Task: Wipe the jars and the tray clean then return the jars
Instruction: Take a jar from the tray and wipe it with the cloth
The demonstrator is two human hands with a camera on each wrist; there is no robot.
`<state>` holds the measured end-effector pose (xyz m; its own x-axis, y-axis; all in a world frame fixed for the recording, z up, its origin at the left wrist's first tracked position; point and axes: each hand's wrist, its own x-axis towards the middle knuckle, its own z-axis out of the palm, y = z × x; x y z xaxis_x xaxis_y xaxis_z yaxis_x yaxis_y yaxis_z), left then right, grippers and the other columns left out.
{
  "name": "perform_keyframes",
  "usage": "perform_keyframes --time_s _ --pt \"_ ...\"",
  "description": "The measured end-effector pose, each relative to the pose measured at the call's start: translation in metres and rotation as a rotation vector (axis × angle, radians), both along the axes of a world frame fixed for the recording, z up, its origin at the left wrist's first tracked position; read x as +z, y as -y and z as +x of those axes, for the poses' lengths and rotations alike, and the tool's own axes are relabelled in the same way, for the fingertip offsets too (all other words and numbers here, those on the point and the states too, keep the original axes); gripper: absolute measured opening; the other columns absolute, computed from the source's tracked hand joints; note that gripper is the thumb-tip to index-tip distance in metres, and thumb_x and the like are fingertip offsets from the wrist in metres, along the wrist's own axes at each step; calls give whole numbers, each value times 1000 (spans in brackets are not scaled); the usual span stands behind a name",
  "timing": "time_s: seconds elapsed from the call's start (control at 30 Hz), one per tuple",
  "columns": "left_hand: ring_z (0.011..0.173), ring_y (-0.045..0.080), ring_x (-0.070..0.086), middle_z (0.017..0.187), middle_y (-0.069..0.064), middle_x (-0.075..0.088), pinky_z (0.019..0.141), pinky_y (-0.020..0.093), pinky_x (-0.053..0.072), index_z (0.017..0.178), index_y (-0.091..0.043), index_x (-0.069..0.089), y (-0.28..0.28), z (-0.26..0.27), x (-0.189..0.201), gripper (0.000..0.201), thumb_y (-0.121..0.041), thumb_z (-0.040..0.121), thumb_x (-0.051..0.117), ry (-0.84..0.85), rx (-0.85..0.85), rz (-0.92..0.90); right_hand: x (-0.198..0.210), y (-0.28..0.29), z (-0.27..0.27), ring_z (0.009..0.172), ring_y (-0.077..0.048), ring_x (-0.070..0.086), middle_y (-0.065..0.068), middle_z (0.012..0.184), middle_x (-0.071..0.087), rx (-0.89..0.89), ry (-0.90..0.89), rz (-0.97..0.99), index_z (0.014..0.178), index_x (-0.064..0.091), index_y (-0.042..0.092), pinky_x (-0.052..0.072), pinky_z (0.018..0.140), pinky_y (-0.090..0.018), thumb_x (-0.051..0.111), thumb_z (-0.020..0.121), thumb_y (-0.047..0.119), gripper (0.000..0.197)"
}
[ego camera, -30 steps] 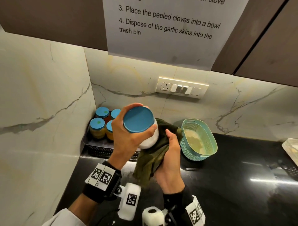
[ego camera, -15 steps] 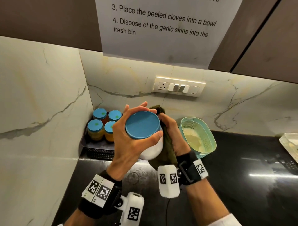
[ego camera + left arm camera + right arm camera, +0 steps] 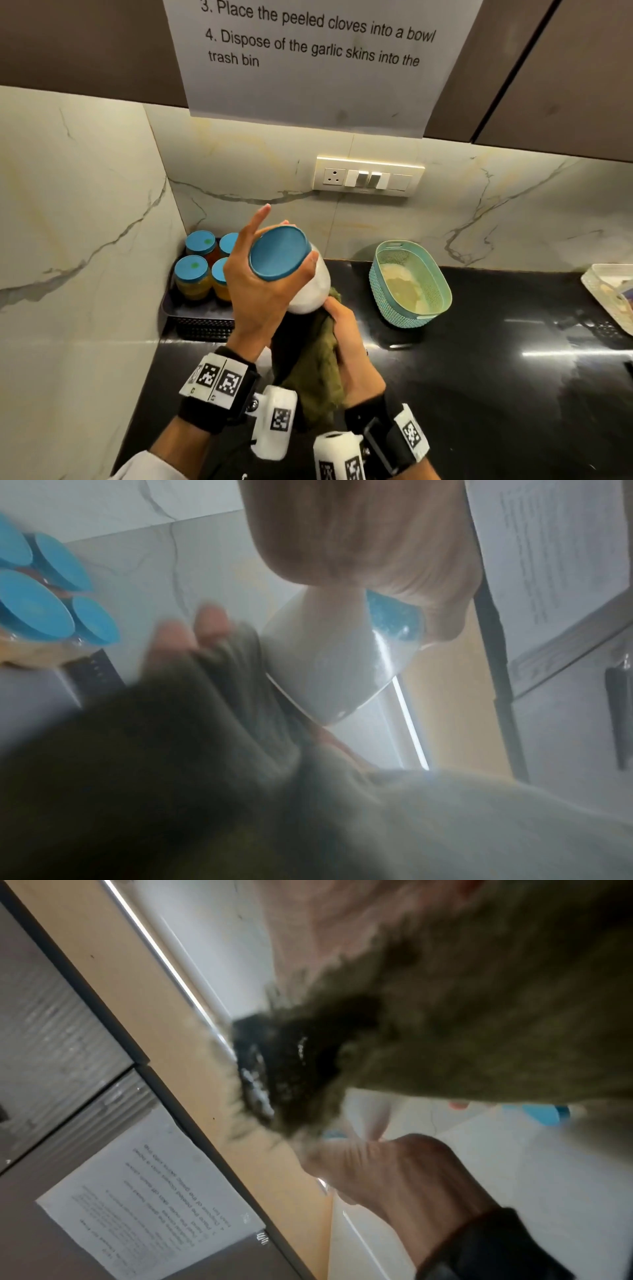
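My left hand (image 3: pixel 270 277) grips a jar of white powder (image 3: pixel 310 291) by its blue lid (image 3: pixel 279 253), tilted toward me above the counter. In the left wrist view the same jar (image 3: pixel 329 669) hangs under my thumb. My right hand (image 3: pixel 346 339) holds a green cloth (image 3: pixel 318 370) bunched against the jar's underside; the cloth (image 3: pixel 462 1015) fills the right wrist view. Several blue-lidded jars (image 3: pixel 195 277) with yellow and red contents stand in a dark tray (image 3: pixel 191 317) in the corner behind my left hand.
A teal perforated basket (image 3: pixel 411 284) with pale contents sits on the black counter (image 3: pixel 479 377) to the right. A white tray (image 3: pixel 613 294) lies at the far right edge. Marble walls meet at the left corner, with a switch plate (image 3: pixel 368 176) behind.
My right hand with the cloth has slid from the far side of the jar down to its underside. The jar is tilted more toward me in my left hand.
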<state>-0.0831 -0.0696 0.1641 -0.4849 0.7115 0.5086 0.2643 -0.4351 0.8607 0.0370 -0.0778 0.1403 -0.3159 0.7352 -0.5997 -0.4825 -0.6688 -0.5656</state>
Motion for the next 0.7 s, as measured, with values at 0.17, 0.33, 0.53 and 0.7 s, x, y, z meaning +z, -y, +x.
perform_keyframes --time_s 0.17,0.33,0.53,0.7 --pt "115 0 62 122 -12 67 98 20 53 142 -13 57 -4 12 -31 94 -51 65 94 -143 -85 -141 -28 -3 34 98 -47 68 -34 108 72 -24 51 -59 123 68 -6 50 100 -61 52 97 30 47" --pt "117 6 63 130 -9 66 101 31 55 144 -21 54 -6 37 -68 102 -61 59 92 -298 -277 -320 -54 -4 61 64 -36 73 -23 81 76 -180 128 -103 97 77 -2 58 74 -43 47 100 24 39" --pt "104 5 65 119 -13 68 91 32 56 132 -30 54 -12 63 -103 86 -67 61 85 -464 -446 -480 -80 -4 95 77 -41 64 -24 80 73 -250 197 -216 109 72 -4 52 76 -47 47 100 23 38" --pt "93 13 69 108 -12 72 75 25 51 124 -34 55 -16 93 -127 76 -73 63 77 -708 -379 -561 -100 -16 126 66 -38 64 -22 76 69 -234 342 -269 117 66 -5 54 63 -40 45 100 23 39"
